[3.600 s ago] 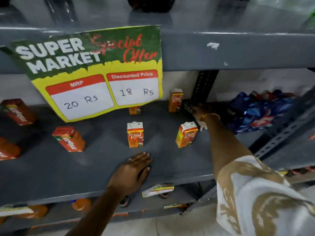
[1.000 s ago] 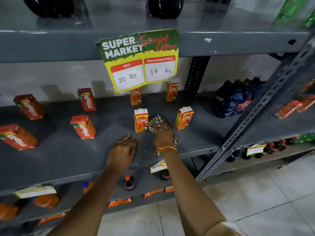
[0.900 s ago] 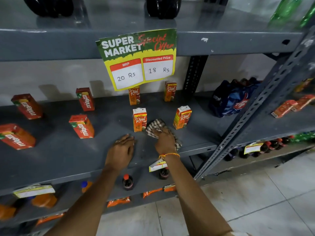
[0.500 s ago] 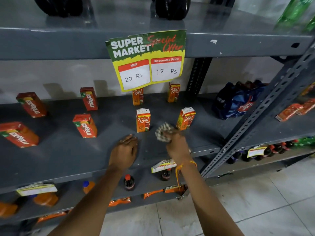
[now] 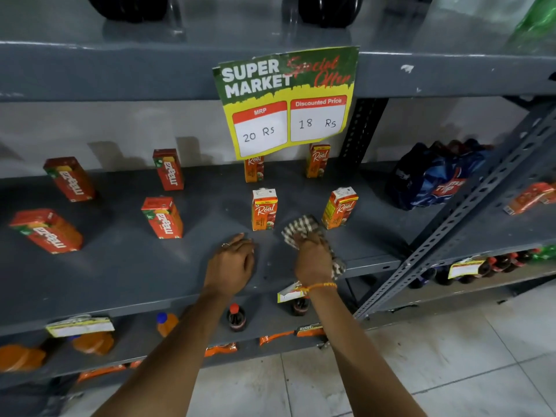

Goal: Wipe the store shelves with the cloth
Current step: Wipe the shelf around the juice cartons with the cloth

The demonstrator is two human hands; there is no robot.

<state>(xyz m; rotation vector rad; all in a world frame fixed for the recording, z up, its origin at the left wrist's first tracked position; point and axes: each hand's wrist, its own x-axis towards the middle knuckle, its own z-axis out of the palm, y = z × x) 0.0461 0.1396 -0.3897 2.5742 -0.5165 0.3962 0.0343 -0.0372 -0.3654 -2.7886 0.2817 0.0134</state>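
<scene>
**Middle shelf: wiping in progress at front edge, between two juice cartons**

The right hand is closed around a checked cloth, brown and off-white, bunched rather than folded flat. One part of it fans out ahead of the knuckles onto the grey shelf; a second part trails under the hand toward the shelf lip. The cloth lies on the shelf surface just in front of the gap between two upright Real juice cartons, the left one and the right one, close to both; contact with the right carton cannot be confirmed. In my judgement the hand works this gap because the stock has been left in place and is being wiped around.

The left hand lies flat on the shelf, palm down, fingers extended, holding nothing; it appears to serve as a brace while the person leans in.

Maaza cartons, one of them, stand spaced out further left. An offer sign hangs from the shelf above, partly hiding the rear cartons.

Risk noted: the light cartons could tip if the bunched cloth catches them.
</scene>
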